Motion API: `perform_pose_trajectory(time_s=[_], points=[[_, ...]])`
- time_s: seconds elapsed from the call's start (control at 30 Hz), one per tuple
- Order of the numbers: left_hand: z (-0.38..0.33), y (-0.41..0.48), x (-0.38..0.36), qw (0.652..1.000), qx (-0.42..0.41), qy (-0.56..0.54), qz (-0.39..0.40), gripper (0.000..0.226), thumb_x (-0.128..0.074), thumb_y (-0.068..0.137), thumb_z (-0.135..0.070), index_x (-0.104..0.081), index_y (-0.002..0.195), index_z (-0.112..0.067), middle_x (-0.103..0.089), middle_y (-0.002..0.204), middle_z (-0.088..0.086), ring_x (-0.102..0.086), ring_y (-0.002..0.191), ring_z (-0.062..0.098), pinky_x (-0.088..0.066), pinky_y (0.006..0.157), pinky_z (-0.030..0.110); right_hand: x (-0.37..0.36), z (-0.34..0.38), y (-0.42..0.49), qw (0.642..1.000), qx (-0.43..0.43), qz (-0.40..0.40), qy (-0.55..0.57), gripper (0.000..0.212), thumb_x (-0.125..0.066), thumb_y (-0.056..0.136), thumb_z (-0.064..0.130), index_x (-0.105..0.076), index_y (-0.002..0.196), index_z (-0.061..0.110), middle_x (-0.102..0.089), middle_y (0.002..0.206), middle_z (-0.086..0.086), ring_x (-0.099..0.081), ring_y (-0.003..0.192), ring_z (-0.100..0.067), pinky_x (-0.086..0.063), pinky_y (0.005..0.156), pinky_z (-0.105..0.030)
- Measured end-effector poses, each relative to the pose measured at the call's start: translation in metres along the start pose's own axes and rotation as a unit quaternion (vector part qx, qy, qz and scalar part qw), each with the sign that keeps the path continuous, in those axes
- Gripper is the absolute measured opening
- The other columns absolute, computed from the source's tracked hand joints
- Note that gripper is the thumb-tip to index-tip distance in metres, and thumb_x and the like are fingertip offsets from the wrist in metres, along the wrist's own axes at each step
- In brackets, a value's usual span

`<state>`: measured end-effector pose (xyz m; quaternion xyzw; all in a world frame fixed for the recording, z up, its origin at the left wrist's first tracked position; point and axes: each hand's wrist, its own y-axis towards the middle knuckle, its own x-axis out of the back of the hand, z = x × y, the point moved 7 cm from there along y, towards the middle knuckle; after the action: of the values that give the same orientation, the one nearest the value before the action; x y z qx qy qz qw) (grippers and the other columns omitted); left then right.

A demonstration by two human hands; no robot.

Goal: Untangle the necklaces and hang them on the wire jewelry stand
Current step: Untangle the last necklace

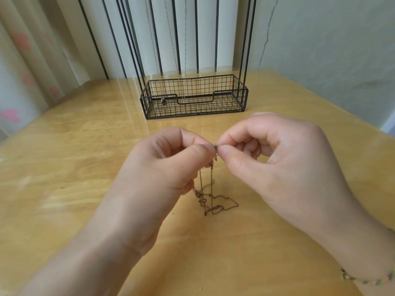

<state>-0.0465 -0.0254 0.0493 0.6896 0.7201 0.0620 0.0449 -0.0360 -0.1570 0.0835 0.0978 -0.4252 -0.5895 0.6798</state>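
Wooden table [64, 167] fills most of the view, with a flowered curtain [27, 50] off at 10 o'clock. The wire jewelry stand [193, 97] sits at 12 o'clock on the far side of the table: black mesh basket base, uprights running out of the top of the frame, so the hanging bar isn't visible. A few thin silvery chains [185, 50] already hang down between the uprights, and one ends in a small dark pendant [164, 101] inside the basket at its 9 o'clock end. I'd count those as done; exact number is hard to read, they're very fine. Both hands are at centre, above the table and well short of the stand. Left hand [162, 167]: fingers curled, thumb and forefinger pinching the top of a bronze-coloured necklace [211, 201]. Right hand [277, 165]: same curl, thumb and forefinger nipping the same spot from 3 o'clock, fingertips nearly touching the left's. A beaded bracelet [363, 280] is on the right wrist at 4 o'clock. The necklace drops from the pinch toward 6 o'clock in two or three close strands, and its lower part lies on the table in kinked loops. The clasp end [215, 147] appears to sit in the pinch, too small to be sure. My read: this one is partway through untangling and not hung yet. I see no other loose necklace on the table, so likely the last one.
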Motion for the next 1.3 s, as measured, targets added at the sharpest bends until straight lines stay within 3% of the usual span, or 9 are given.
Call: perform_pose_trajectory(time_s=[0.37,0.5,0.9,1.0,1.3], points=[[-0.006,-0.002,-0.002,0.997,-0.054,0.05,-0.004,0.005,-0.066,0.065,-0.024,-0.066,0.063,-0.019,-0.051,0.054,-0.009,-0.041,0.05,0.003,-0.035,0.047,0.015,0.001,0.011,-0.001,0.988,0.072,-0.028,-0.131,0.008,-0.063,0.065,0.009,-0.058,0.063,0.014,-0.043,0.063,0.01,-0.04,0.061,-0.003,-0.034,0.056,-0.009],[-0.007,-0.001,-0.001,0.996,-0.063,0.061,-0.012,0.005,-0.065,0.065,-0.023,-0.066,0.064,-0.018,-0.051,0.055,-0.007,-0.04,0.05,0.006,-0.034,0.047,0.016,-0.002,0.015,-0.002,0.982,0.085,-0.037,-0.164,0.007,-0.062,0.062,0.007,-0.056,0.062,0.01,-0.042,0.063,0.006,-0.038,0.06,-0.011,-0.033,0.053,-0.017],[-0.007,-0.002,-0.003,0.997,-0.054,0.061,-0.008,0.007,-0.063,0.065,-0.025,-0.065,0.064,-0.019,-0.048,0.052,-0.009,-0.039,0.049,0.007,-0.033,0.046,0.017,0.003,0.014,-0.001,0.982,0.078,-0.053,-0.165,0.006,-0.06,0.062,0.008,-0.055,0.062,0.01,-0.042,0.064,0.006,-0.035,0.06,-0.009,-0.032,0.054,-0.014],[-0.007,-0.001,0.001,0.997,-0.05,0.054,-0.022,0.008,-0.064,0.065,-0.028,-0.066,0.063,-0.02,-0.049,0.054,-0.006,-0.038,0.052,0.01,-0.032,0.049,0.022,0.004,0.013,-0.002,0.984,0.077,-0.053,-0.152,0.007,-0.061,0.063,0.006,-0.056,0.063,0.011,-0.042,0.064,0.007,-0.036,0.061,-0.005,-0.032,0.056,-0.01],[-0.006,0.0,0.004,0.998,-0.04,0.045,-0.034,0.009,-0.065,0.065,-0.029,-0.068,0.064,-0.021,-0.051,0.055,-0.005,-0.039,0.052,0.011,-0.031,0.051,0.027,0.004,0.003,-0.001,0.996,0.045,-0.033,-0.065,0.012,-0.064,0.071,0.008,-0.067,0.077,0.018,-0.056,0.072,0.006,-0.053,0.065,-0.015,-0.04,0.063,-0.008]])
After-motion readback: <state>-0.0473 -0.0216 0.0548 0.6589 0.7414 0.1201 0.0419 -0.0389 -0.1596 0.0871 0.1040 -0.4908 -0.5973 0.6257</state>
